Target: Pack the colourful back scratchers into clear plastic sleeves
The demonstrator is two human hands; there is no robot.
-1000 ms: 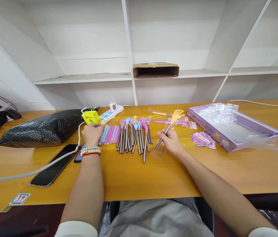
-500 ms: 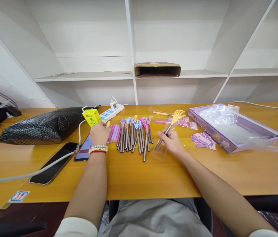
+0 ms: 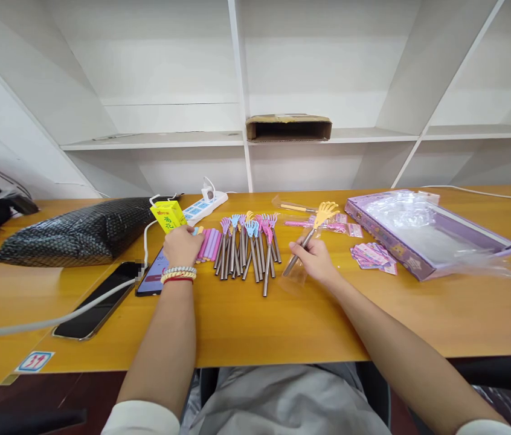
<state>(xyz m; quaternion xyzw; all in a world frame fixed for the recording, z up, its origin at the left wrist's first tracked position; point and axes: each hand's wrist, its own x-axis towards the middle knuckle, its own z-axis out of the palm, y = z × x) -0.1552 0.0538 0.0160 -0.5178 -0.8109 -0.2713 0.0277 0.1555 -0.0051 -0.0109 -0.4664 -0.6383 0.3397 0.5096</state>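
Shelving point(image 3: 328, 60) of white colour stands at the far side, behind the orange-brown table point(image 3: 282, 335). On the right of the table lies a purple box point(image 3: 386, 243), with clear plastic in it; on the left lies a package point(image 3: 74, 235) in black bubble wrap. In the middle, many back scratchers point(image 3: 257, 251) lie side by side, between the two hands. The right hand point(image 3: 316, 257) has its fingers closed around the metal handle of a yellow scratcher point(image 3: 321, 219), whose claw points to the far side. The left hand point(image 3: 183, 244) is over the left end of coloured tubes point(image 3: 210, 244) (its fingertips are hidden, so I cannot tell whether they pinch something). Small pink cards point(image 3: 371, 255) lie just left of the box.
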